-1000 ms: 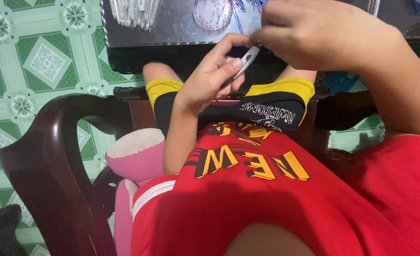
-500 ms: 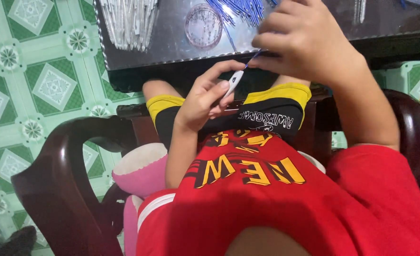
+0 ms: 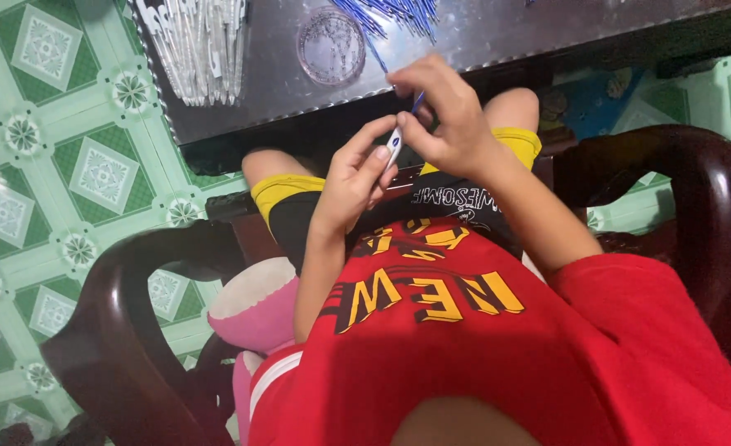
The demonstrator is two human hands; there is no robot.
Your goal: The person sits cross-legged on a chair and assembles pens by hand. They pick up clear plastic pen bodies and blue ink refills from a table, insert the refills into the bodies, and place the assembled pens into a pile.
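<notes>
My left hand pinches a small white pen barrel between thumb and fingers, just above my lap. My right hand meets it from the right, fingers closed on a thin blue refill whose end points into the barrel. Both hands hover in front of the edge of a dark metal tray. On the tray lie a pile of clear white pen barrels, a bundle of blue refills and a round clear lid.
I sit in a dark wooden chair, with curved armrests at left and right. A pink and white cushion is wedged by my left side. The floor has green patterned tiles.
The view has shifted, so the hands sit lower and more central. My right hand has drawn in closer to the left hand, bringing the blue refill to the barrel.
</notes>
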